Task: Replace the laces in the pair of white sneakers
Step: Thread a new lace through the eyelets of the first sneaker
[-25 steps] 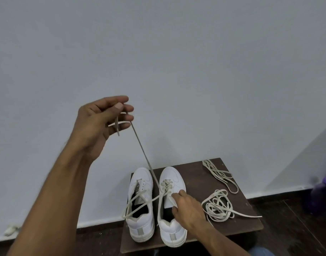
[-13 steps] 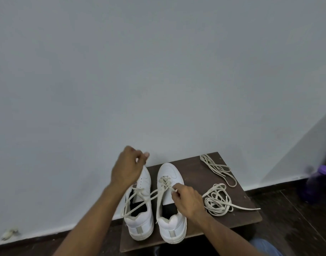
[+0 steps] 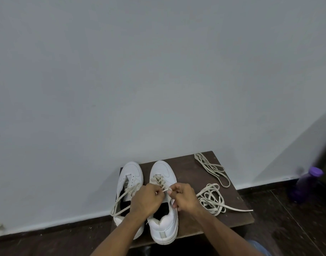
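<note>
White right sneaker [image 3: 163, 215] sits on the stool [image 3: 195, 174]; above its tongue, left hand [image 3: 146, 199] and right hand [image 3: 184, 196] each pinch the beige lace [image 3: 159, 180].

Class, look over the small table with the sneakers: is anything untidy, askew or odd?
Yes. A tangled lace pile lies beside the right sneaker, one end trailing towards the table edge. A second loose lace sprawls behind it. The left sneaker has a slack lace hanging over its side. No damage shows.

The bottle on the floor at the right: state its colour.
The plastic bottle is purple, cap and body alike, seen somewhat blurred in the head view.
</note>
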Demonstrator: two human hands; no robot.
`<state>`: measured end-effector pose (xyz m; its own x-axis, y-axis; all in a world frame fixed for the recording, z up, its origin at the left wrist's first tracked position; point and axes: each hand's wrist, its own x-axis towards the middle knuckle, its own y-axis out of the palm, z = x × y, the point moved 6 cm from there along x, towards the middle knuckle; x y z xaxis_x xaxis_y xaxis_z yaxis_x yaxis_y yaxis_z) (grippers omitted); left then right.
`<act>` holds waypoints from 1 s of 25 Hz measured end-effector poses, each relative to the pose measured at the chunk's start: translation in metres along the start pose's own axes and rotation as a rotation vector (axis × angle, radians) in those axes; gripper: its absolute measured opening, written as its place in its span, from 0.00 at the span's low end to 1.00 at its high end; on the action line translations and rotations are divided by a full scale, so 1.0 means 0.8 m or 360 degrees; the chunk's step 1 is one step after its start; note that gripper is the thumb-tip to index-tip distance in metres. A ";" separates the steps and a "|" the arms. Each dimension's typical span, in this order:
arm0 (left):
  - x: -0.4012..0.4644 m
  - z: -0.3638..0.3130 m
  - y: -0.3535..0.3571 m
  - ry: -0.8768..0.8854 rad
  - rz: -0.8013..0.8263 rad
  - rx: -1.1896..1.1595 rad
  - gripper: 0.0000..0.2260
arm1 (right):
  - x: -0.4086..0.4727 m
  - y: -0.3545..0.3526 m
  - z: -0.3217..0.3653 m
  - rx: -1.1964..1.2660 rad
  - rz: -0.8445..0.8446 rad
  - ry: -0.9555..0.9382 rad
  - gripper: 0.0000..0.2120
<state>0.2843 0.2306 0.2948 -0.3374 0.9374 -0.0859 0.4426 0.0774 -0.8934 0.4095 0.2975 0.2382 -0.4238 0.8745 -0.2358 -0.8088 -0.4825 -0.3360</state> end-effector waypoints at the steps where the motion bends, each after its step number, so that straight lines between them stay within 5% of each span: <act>1: 0.000 -0.004 0.001 0.0003 -0.0002 0.0070 0.12 | 0.000 0.000 -0.001 0.0006 -0.0003 -0.0001 0.09; 13: 0.002 -0.006 0.008 -0.0082 -0.0191 -0.0040 0.09 | 0.002 0.005 -0.006 -0.0006 -0.0018 -0.0057 0.07; 22: 0.007 -0.026 0.012 0.0038 -0.0166 0.0550 0.12 | -0.003 0.011 -0.002 -0.0223 0.0059 -0.0227 0.08; 25: 0.005 -0.027 0.010 -0.0018 -0.0179 0.0459 0.11 | -0.004 0.006 -0.002 -0.0060 0.0088 -0.0155 0.10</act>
<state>0.3041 0.2420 0.2968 -0.3809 0.9245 0.0169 0.1486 0.0792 -0.9857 0.4075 0.2920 0.2356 -0.5062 0.8463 -0.1659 -0.7681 -0.5299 -0.3594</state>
